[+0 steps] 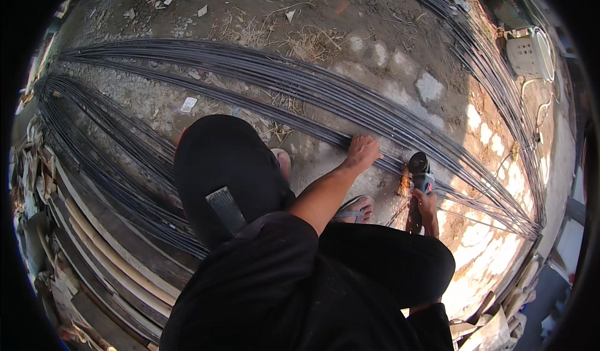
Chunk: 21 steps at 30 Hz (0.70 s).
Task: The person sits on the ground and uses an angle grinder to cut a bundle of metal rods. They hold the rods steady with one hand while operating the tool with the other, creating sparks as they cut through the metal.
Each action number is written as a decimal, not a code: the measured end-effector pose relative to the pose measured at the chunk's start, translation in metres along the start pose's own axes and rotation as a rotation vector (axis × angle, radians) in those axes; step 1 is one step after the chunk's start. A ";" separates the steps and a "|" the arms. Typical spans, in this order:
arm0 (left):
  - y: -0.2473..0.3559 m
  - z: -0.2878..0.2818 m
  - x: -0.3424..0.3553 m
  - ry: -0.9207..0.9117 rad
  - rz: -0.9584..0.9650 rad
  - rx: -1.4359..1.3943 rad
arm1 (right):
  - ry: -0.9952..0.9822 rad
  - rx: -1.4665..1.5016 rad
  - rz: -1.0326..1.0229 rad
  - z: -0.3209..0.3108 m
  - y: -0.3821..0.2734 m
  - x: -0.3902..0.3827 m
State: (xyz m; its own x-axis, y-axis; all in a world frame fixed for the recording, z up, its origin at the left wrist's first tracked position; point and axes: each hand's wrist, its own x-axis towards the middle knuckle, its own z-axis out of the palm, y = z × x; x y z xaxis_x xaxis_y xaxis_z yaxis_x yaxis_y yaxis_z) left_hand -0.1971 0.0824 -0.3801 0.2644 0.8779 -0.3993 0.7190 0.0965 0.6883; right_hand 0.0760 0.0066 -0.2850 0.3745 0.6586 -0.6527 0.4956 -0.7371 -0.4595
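Observation:
My left hand [364,153] is closed over a narrow bundle of steel rebar [269,112] lying on the ground. My right hand [426,205] grips an angle grinder [424,182] by its body, its dark disc [418,162] at the bars just right of my left hand. Orange sparks [405,180] spray down beside the disc. Exactly where the disc meets the steel is too small to make out. A wider rebar bundle [300,79] runs alongside, just beyond the narrow one. My sandalled foot [357,210] rests close below my left hand.
More rebar [119,170] curves along the left, next to long wooden boards [115,238]. Another bundle [475,51] crosses the upper right, near a white perforated basket [528,56]. Rubble and dry straw [312,42] litter the dirt beyond the bars.

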 end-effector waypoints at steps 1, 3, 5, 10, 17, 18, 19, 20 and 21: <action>0.000 0.001 0.000 0.029 0.012 0.010 | 0.007 -0.002 0.008 0.000 0.001 0.002; 0.002 0.005 0.000 0.089 0.026 0.032 | 0.027 -0.042 0.041 -0.002 0.002 0.006; -0.001 0.010 -0.002 0.122 0.049 0.043 | 0.021 -0.039 0.020 -0.002 0.010 0.011; 0.000 0.018 0.007 0.107 0.064 0.072 | -0.007 0.041 0.007 -0.004 0.020 0.012; 0.005 0.011 -0.003 0.119 0.072 0.073 | 0.006 -0.014 -0.025 -0.010 0.031 0.023; 0.008 0.005 -0.002 0.100 0.077 0.076 | 0.057 -0.038 -0.023 -0.006 0.033 0.030; 0.004 0.006 -0.003 0.114 0.070 0.073 | 0.053 -0.021 -0.032 0.001 0.026 0.026; 0.001 0.008 -0.005 0.126 0.064 0.071 | 0.049 -0.003 -0.038 0.005 0.021 0.017; 0.000 0.010 -0.005 0.136 0.069 0.064 | 0.056 -0.006 -0.052 0.006 0.015 0.014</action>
State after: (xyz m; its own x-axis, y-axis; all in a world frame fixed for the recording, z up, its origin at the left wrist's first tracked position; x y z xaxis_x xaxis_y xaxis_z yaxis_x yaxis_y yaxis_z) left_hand -0.1916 0.0733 -0.3841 0.2284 0.9372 -0.2638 0.7428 0.0074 0.6694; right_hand 0.0845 0.0036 -0.3045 0.3919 0.7032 -0.5932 0.5196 -0.7013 -0.4881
